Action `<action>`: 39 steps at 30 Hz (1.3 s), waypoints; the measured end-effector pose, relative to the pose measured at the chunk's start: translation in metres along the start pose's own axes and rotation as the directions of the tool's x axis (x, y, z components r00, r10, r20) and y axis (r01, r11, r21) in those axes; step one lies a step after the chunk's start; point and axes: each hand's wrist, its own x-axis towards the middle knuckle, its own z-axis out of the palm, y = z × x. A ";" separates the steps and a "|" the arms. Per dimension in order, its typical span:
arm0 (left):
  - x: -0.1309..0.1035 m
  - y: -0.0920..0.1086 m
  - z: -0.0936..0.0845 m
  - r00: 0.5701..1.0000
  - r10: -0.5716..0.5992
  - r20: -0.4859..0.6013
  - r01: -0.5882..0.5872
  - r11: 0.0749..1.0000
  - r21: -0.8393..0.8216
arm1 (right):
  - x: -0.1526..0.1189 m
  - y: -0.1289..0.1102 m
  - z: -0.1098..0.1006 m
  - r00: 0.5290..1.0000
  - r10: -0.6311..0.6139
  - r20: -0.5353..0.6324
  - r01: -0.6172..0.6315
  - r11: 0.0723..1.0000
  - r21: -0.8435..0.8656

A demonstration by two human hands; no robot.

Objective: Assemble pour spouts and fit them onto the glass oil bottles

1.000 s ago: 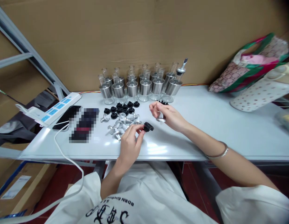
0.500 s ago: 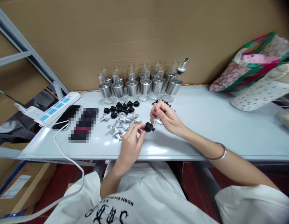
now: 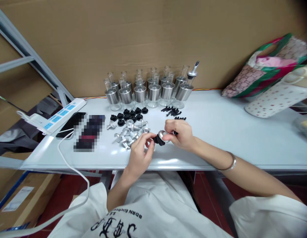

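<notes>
Black stopper [image 3: 158, 140] — pinched in the left hand's [image 3: 140, 150] fingertips, against silvery spout [image 3: 163, 136].

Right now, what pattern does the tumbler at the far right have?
Pinkish and brownish dots on a white body, clearest in the head view.

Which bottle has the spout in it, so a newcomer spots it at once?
On the white table, metal-sleeved glass bottles stand before the cardboard. Take the front row's right-end one. Only its neck holds a silver spout on a black stopper; its neighbours' necks have none.

1 head view, roughly forward-down
</notes>
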 end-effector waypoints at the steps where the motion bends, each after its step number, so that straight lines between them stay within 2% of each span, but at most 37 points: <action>1: 0.000 0.000 0.000 1.000 0.016 -0.001 -0.016 1.000 -0.005 | 0.001 0.000 0.000 1.000 -0.027 -0.008 0.027 1.000 -0.010; 6: 0.001 0.002 0.000 0.994 0.111 0.006 -0.111 0.993 0.028 | 0.002 -0.001 -0.001 0.999 -0.009 -0.052 0.007 0.999 -0.042; 11: 0.001 0.001 0.001 0.994 0.106 -0.041 -0.102 0.991 0.087 | 0.001 -0.002 -0.003 0.999 0.043 -0.020 -0.045 0.991 -0.124; 19: 0.001 0.003 -0.002 0.990 0.115 -0.082 -0.107 0.990 0.094 | 0.002 -0.009 -0.004 0.959 0.272 0.084 -0.259 0.956 -0.139; 23: 0.000 0.003 -0.002 0.986 0.146 -0.083 -0.141 0.988 0.066 | 0.000 -0.011 -0.003 0.967 0.236 0.098 -0.231 0.971 -0.064; 27: -0.001 0.003 -0.003 0.981 0.172 -0.090 -0.170 0.985 0.028 | 0.000 -0.012 -0.003 0.992 0.087 0.092 -0.088 0.996 0.009; 30: -0.002 0.004 -0.004 0.979 0.183 -0.094 -0.182 0.983 0.023 | 0.001 -0.015 -0.004 0.993 0.023 0.112 -0.020 1.000 -0.022; 34: -0.001 0.004 -0.005 0.979 0.179 -0.095 -0.173 0.982 0.071 | -0.002 -0.016 -0.005 0.982 0.062 0.180 -0.049 0.996 -0.076; 39: 0.000 0.002 -0.005 0.980 0.177 -0.087 -0.166 0.979 0.114 | -0.010 -0.016 -0.003 0.964 0.156 0.215 -0.161 0.987 0.004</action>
